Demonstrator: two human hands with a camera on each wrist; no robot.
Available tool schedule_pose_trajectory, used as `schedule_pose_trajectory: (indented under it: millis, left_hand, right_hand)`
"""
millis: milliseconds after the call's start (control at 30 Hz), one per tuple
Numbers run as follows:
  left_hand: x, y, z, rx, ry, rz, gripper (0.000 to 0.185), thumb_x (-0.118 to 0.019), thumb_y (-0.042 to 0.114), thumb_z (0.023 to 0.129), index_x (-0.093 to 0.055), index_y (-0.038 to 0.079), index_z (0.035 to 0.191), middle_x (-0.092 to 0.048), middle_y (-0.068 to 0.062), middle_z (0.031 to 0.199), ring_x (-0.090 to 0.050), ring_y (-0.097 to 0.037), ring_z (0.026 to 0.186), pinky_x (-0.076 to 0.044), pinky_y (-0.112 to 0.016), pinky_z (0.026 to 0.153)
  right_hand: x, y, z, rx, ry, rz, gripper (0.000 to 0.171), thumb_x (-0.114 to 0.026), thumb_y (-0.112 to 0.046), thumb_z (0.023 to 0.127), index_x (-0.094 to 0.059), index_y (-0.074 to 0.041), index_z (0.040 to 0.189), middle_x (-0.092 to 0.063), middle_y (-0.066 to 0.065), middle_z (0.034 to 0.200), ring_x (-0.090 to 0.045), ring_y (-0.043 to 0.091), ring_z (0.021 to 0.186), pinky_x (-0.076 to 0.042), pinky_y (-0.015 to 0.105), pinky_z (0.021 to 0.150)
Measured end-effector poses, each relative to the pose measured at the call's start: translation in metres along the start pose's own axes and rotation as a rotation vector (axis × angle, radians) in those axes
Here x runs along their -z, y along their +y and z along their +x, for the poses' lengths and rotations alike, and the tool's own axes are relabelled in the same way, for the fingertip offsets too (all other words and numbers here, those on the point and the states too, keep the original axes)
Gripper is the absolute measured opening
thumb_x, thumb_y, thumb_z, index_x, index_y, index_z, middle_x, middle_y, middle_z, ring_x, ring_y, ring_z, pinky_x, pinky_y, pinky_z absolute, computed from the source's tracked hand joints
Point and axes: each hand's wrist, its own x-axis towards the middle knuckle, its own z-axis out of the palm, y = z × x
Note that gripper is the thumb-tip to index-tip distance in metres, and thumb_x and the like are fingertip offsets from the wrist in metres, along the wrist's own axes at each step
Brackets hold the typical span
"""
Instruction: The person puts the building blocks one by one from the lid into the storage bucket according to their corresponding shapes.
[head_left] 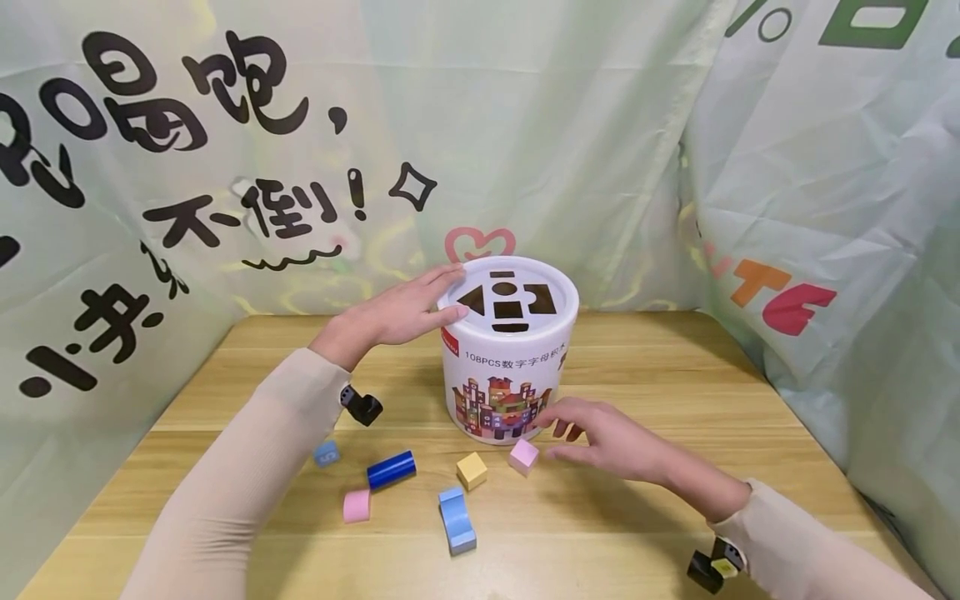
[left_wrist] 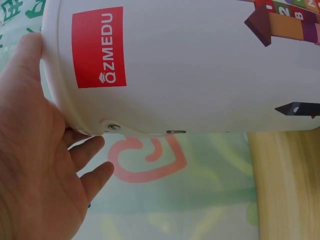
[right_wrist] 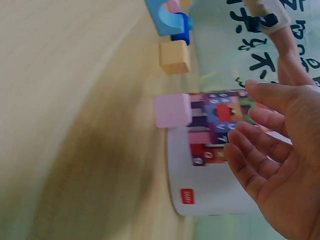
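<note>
A white bucket [head_left: 502,358] with a printed block picture stands upright on the table, its lid [head_left: 480,283] cut with several shaped holes. My left hand [head_left: 401,310] rests on the lid's left rim, thumb and fingers spread along it; the left wrist view shows the palm beside the bucket's red label [left_wrist: 99,47]. To the right of the bucket's base, my right hand [head_left: 607,437] hovers with loosely bent fingers and nothing in them. Closest to its fingertips is a pink cube [head_left: 523,456]; a gap between them shows in the right wrist view.
Left of the pink cube lie a yellow cube [head_left: 472,471], a light blue curved block [head_left: 457,521], a dark blue cylinder [head_left: 392,470], a pink rounded block [head_left: 357,505] and a small blue block [head_left: 326,453]. Printed cloth [head_left: 570,150] hangs behind the wooden table [head_left: 645,358].
</note>
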Motion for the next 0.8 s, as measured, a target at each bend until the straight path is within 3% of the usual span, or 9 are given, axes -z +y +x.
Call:
schedule_pose_trajectory:
  millis: [200,533,800]
  left_hand:
    - [0.0,0.001,-0.001,0.003,0.004,-0.001,0.084,-0.034,0.071,0.094,-0.015,0.021,0.158,-0.01,0.0,0.163,-0.023,-0.028,0.145,-0.028,-0.053,0.111]
    - [0.0,0.0,0.0,-0.002,0.001,0.001,0.084,-0.032,0.071,0.094,-0.014,0.021,0.159,-0.009,0.0,0.164,-0.02,-0.027,0.146,-0.027,-0.053,0.112]
    - [-0.002,-0.001,-0.001,-0.008,0.008,0.01,0.084,-0.033,0.071,0.094,-0.014,0.021,0.159,-0.009,0.0,0.164,-0.021,-0.026,0.146,-0.027,-0.051,0.112]
  right_hand:
    - [-0.015,0.002,0.001,-0.027,-0.032,-0.024,0.036,-0.074,-0.024,0.089,-0.065,-0.015,0.123,-0.065,0.001,0.112,-0.062,0.015,0.093,-0.054,0.032,0.077]
    - [-0.034,0.01,0.003,-0.057,-0.069,-0.06,0.041,-0.072,-0.035,0.088,-0.064,-0.016,0.123,-0.066,-0.004,0.108,-0.064,0.011,0.09,-0.055,0.031,0.078]
    - [-0.044,0.011,0.009,-0.043,-0.075,-0.118,0.036,-0.073,-0.031,0.089,-0.065,-0.015,0.121,-0.066,-0.003,0.105,-0.063,0.011,0.09,-0.054,0.029,0.078]
